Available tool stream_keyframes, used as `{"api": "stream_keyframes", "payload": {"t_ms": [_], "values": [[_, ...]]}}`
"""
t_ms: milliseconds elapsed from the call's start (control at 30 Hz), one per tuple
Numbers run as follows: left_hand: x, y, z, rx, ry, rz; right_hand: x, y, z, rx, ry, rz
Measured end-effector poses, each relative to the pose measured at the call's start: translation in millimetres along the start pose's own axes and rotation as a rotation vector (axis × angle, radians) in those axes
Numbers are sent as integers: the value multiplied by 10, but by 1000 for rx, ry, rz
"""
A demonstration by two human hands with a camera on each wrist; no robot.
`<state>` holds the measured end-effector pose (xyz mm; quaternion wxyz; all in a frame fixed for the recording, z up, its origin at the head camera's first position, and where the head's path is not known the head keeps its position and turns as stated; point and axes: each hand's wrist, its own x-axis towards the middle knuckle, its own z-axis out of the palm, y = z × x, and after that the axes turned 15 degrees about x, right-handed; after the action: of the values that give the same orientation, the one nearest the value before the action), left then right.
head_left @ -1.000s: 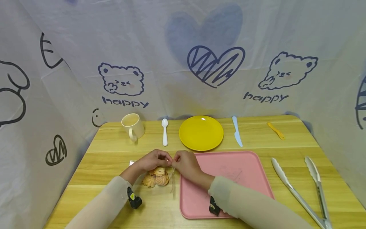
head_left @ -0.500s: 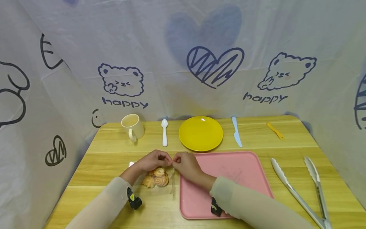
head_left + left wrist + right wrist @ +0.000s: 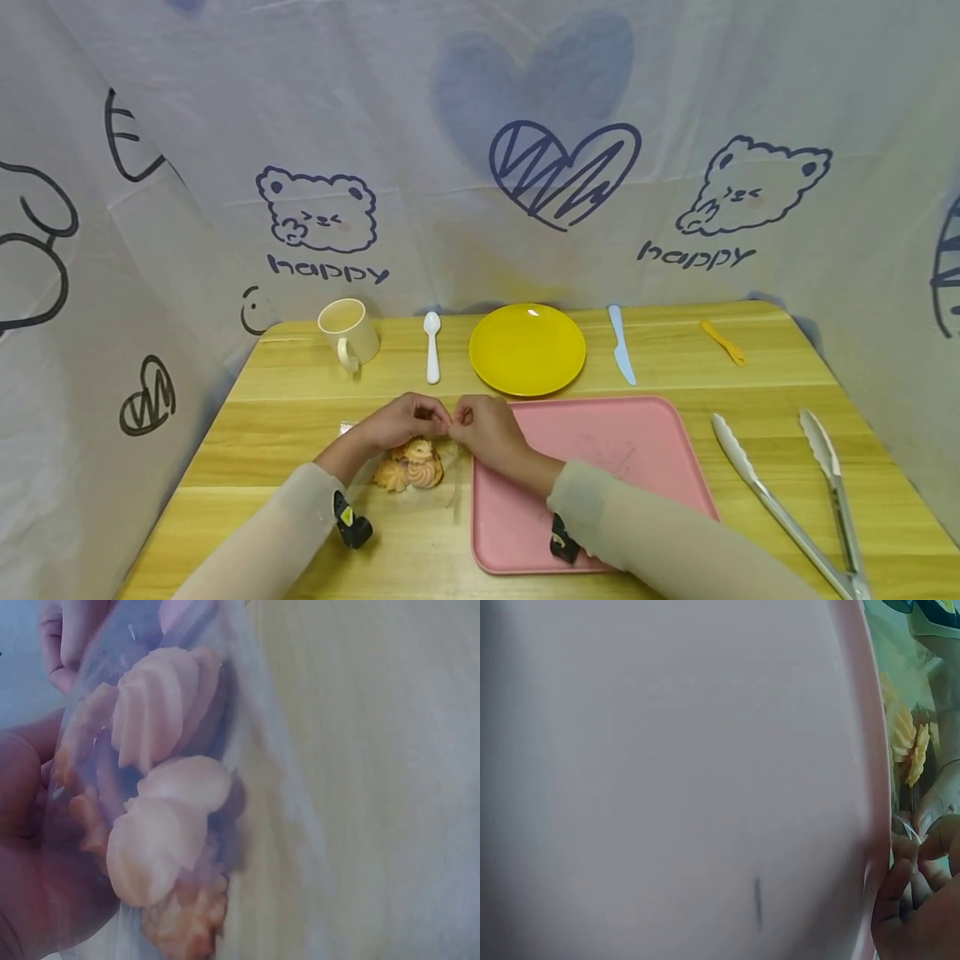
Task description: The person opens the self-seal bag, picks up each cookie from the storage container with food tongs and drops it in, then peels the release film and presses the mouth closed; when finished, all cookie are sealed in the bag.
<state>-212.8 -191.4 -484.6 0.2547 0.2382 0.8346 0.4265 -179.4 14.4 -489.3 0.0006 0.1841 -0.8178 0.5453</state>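
Observation:
Several swirl-shaped cookies [image 3: 411,468] lie inside a clear plastic bag [image 3: 262,712], just left of the pink tray. My left hand [image 3: 405,419] reaches over the bag and pinches its upper edge between thumb and fingers. Right beside it, fingertip to fingertip, my right hand [image 3: 489,429] pinches the same edge with curled fingers. In the left wrist view the cookies [image 3: 154,705] show through the film, and the left palm [image 3: 45,885] lies against the bag's side. The right wrist view has the right hand [image 3: 919,900] at the tray's rim, partly cut off by the frame.
A pink tray [image 3: 600,550] lies under the right forearm. Behind it are a cream mug [image 3: 352,333], white spoon [image 3: 432,346], yellow plate [image 3: 527,350], blue knife [image 3: 622,344] and small orange utensil [image 3: 723,342]. Metal tongs [image 3: 795,517] lie spread at the right.
Both hands stay almost where they were, pinching the bag. The film below the fingertips has shifted slightly and looks a little more spread out beside the cookies.

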Motion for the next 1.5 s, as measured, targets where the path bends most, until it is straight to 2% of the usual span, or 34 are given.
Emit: {"api": "stream_keyframes", "payload": {"t_ms": [233,400,1133,1500], "values": [[4,-41,-6,-15,-3,13,-10,-18,-19,69,-56,52],[-1,-32,-5,-11,-5,3,0,-5,5,50,-60,66],[-10,-26,-5,-35,-39,20,-10,9,1,0,-78,29],[-22,-56,-32,-48,-48,40,19,110,-58,140,-100,87]]}}
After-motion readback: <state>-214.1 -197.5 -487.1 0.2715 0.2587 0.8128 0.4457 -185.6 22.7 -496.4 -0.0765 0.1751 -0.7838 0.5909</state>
